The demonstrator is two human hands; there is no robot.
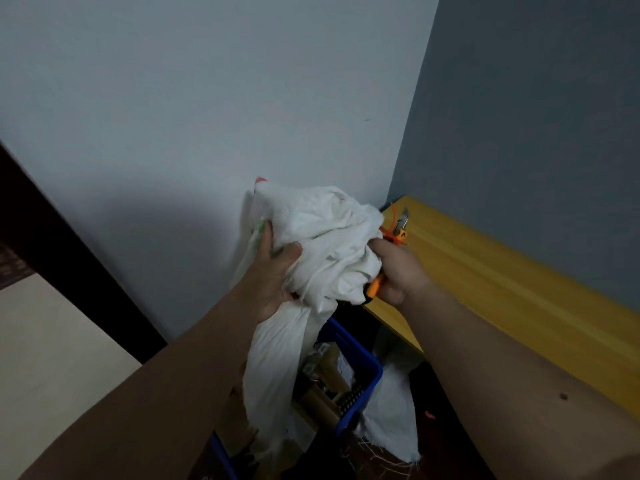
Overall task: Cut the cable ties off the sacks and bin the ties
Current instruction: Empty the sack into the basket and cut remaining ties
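Two bare hands are raised in front of a pale wall, both busy with one white sack (311,244). The left hand (273,271) grips a bunched fold of the cloth, fingers curled into it, thumb on top. The right hand (394,268) is closed round the orange handles of a pair of cutters (398,237), whose metal tip pokes out beyond the knuckles – how the blades stand is too blurred to tell. An orange cable tie (389,223) sticks up beside the tool at the gathered neck of the sack; whether it is already severed I cannot make out.

The sack's lower half hangs down over a blue crate (363,379), hiding much of what lies inside: cardboard tubes and small boxes, only partly readable. A second piece of white cloth (391,417) lies on the dark floor beside the crate, its frayed edge cut off by the arm.

A yellow tabletop (502,282) runs along the grey-blue wall to the right – the cutters' tip hovers above its far corner. Cream floor tiles show at the left.
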